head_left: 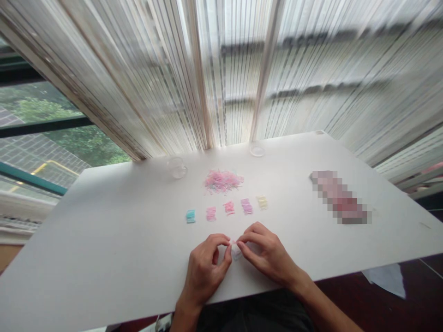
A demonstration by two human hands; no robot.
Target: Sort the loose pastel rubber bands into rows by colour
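My left hand (pixel 207 263) and my right hand (pixel 266 251) meet near the table's front edge, thumb and forefinger pinched on each. Between the fingertips shows a thin pale pink strip (pixel 233 242), small and partly covered. Just below it lies a small whitish group of strips (pixel 237 253). Beyond my hands, short strips sit in neat groups: teal (pixel 190 216), light pink (pixel 211 213), coral pink (pixel 229 208), purple (pixel 247 206) and pale yellow (pixel 262 202). A loose pile of mixed, mostly pink strips (pixel 223 180) lies behind them.
A clear round container (pixel 177 168) stands at the back left of the white table (pixel 138 258), and a clear round lid (pixel 257 151) at the back. To the right lies a pixelated pinkish object (pixel 339 198). Striped string curtains (pixel 235 83) hang along the far edge.
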